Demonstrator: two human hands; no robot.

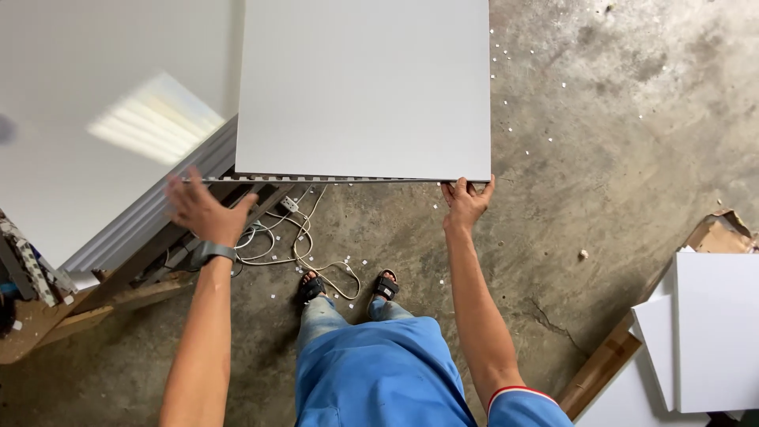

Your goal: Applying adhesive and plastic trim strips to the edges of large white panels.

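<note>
Two Hands on a White Panel

The right hand (465, 199) grips the near-right corner of a square white panel (364, 87) held over a concrete floor (617, 142). The left hand (202, 209) (fingers spread wide) touches its near-left edge beside stacked panels (87, 134).

right hand (465, 202) grips white panel (364, 91) corner | left hand (202, 212) open at edge

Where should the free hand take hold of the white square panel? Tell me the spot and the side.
Grip the white square panel at its near-left corner, coming from below, mirroring the right hand on the near-right corner. The near edge has a folded lip that fingers can hook under. The left hand is open, just beside that corner.
</note>
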